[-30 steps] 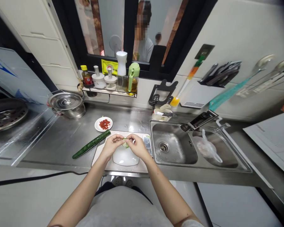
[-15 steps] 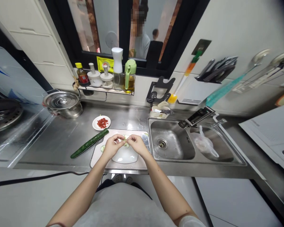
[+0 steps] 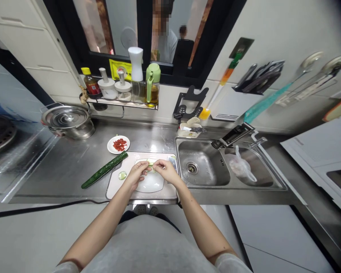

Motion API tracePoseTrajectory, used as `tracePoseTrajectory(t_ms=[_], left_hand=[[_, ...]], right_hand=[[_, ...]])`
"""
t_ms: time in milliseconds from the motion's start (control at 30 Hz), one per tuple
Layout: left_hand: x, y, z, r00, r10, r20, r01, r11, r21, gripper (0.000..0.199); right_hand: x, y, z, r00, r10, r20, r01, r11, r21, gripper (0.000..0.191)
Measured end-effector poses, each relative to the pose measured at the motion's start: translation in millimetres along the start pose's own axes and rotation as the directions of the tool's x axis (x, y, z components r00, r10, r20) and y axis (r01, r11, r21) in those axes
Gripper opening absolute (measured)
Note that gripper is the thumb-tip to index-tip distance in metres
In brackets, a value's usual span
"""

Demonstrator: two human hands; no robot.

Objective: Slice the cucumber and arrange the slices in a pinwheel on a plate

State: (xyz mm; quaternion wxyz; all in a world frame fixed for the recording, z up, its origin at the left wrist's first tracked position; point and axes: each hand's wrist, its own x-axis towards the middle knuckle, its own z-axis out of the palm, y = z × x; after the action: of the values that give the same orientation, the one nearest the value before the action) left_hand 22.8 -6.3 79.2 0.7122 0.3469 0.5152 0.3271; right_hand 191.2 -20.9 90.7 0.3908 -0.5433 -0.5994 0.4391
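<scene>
My left hand [image 3: 137,175] and my right hand [image 3: 167,172] meet above a white plate [image 3: 149,186], their fingers pinched round a pale green cucumber slice [image 3: 151,164]. Fingers partly cover the slice, and more green pieces seem to lie on the plate just beneath. Under the plate is a light cutting board [image 3: 116,189]. A cucumber end piece [image 3: 122,175] rests on the board to the left. The cut cucumber [image 3: 104,170] lies slantwise, its upper end over the board's left corner. A knife blade [image 3: 172,162] shows partly behind my right hand.
Beyond the cucumber stands a small white dish [image 3: 110,146] of chopped red pieces. A lidded steel pot [image 3: 81,129] is at the back left. To the right is a double sink [image 3: 204,184] with a plastic bag [image 3: 240,167] in one basin. Seasoning bottles fill a wall rack [image 3: 122,103].
My fingertips have drawn slightly apart, and my left hand has turned so its fingers show more. The cucumber end piece is now in fuller view. The whole view has shifted a little.
</scene>
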Motion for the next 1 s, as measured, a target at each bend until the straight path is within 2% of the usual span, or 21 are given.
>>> tracePoseTrajectory(t_ms=[200,400,567,800,1000], left_hand=[[15.3,-12.3,3.9,1.0,-0.017,-0.018,0.016,1.0,-0.025,0.05],[26.9,-23.0,9.5,1.0,-0.008,-0.012,0.009,0.997,0.078,0.047],[37.1,-33.2,9.6,1.0,0.0,0.021,-0.003,0.987,0.161,0.048],[58.0,-57.5,9.2,0.997,0.032,0.069,-0.044,0.984,0.174,0.043],[74.1,-71.0,11.1,0.995,0.079,0.053,-0.091,0.957,0.277,0.027]], right_hand=[[-8.2,25.2,-1.1,0.996,0.068,-0.049,-0.069,0.997,-0.023,0.016],[-17.3,50.1,0.3,0.989,0.135,-0.054,-0.133,0.99,0.038,0.014],[-22.6,69.4,0.9,0.984,0.166,-0.065,-0.166,0.986,0.016,0.013],[-26.3,96.0,3.4,0.963,0.247,-0.106,-0.259,0.958,-0.121,0.01],[-26.3,95.3,2.2,0.96,0.261,-0.099,-0.279,0.894,-0.351,0.015]])
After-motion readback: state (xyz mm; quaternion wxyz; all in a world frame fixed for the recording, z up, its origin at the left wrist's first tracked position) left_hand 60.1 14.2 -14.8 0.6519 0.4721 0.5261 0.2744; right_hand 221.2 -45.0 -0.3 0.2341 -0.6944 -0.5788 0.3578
